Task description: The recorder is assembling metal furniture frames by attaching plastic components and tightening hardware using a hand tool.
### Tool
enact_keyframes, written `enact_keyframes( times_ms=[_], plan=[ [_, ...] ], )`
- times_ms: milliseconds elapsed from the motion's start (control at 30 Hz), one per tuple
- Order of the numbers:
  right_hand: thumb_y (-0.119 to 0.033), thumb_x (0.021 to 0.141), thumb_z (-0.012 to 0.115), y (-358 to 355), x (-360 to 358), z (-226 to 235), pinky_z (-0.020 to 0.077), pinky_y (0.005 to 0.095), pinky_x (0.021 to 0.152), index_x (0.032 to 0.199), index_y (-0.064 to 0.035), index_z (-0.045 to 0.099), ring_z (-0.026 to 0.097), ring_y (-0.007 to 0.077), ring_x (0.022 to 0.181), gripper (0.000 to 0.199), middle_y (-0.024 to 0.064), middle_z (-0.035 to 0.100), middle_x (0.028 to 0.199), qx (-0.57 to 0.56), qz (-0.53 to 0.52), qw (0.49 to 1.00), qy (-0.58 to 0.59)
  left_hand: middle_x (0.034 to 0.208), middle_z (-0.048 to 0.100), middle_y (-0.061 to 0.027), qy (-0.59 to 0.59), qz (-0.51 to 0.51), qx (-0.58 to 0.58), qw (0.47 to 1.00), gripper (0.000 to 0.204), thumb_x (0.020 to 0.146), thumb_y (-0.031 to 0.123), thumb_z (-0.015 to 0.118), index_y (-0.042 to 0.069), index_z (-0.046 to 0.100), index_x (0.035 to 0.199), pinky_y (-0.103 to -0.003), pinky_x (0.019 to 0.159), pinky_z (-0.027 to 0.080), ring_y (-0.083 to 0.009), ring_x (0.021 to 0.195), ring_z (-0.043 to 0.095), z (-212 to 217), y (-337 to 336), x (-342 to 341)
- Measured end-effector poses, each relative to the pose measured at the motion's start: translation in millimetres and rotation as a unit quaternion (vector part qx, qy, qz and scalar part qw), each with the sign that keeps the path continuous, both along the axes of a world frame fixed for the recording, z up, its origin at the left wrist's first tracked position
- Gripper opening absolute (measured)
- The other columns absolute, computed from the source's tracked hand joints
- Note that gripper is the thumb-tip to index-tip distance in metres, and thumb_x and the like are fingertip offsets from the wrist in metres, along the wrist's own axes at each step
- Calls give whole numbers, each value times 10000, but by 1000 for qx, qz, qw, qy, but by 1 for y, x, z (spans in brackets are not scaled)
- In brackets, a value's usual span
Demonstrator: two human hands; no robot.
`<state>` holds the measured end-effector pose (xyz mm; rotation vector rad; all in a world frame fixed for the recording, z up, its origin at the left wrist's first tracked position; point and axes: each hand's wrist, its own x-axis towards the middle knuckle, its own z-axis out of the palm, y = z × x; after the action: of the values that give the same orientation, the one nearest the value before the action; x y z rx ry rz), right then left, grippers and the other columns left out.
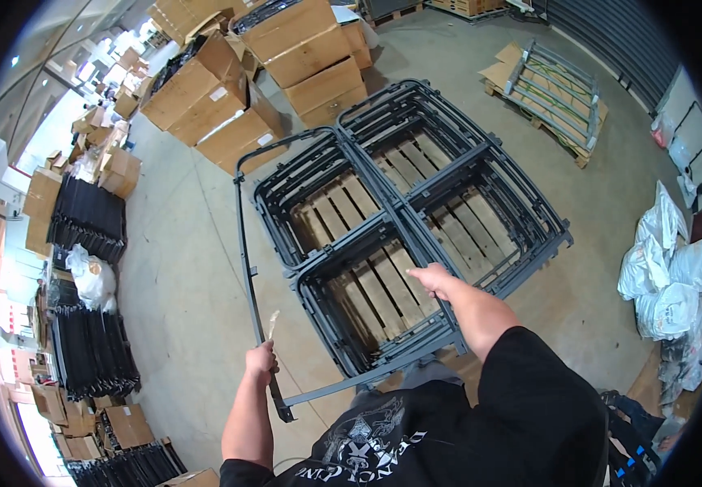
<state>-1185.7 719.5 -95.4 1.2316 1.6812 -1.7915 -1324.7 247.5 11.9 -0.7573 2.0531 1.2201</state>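
Observation:
A dark grey metal frame (252, 280) with rounded far corners is tilted out to the left of a stack of similar frames (324, 258). My left hand (261, 361) is closed round its left bar near the close corner. A small pale strip (274, 325) sticks up beside that hand; what it is I cannot make out. Across the stack's middle, my right hand (434, 282) lies over the frame's right bar with one finger stretched out to the left. Its other fingers seem curled on the bar and are partly hidden.
The stack rests on a wooden pallet (336, 209). Cardboard boxes (205, 89) stand beyond it. Black panels (91, 349) are piled at left. White bags (663, 268) lie at right, and a pallet with metal frames (554, 93) stands at far right.

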Motion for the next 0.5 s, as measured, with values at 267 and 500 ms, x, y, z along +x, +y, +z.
enact_keyframes(
  times_ms=[267,500],
  plan=[
    [-409,886,754,-90,48,95,273,335,424,890,-18,553,360,133,454,440,9,428,587,53,-118,989,70,547,351,36,41,28,126,991,265,914,131,585,133,429,699,-305,412,261,-114,423,330,-1,-97,15],
    [-407,898,724,-219,157,244,414,318,541,929,-32,619,496,116,595,390,18,554,703,296,-171,905,253,578,409,30,218,-49,295,929,262,929,138,684,103,443,833,-291,403,322,-104,436,382,23,-155,23]
  ],
)
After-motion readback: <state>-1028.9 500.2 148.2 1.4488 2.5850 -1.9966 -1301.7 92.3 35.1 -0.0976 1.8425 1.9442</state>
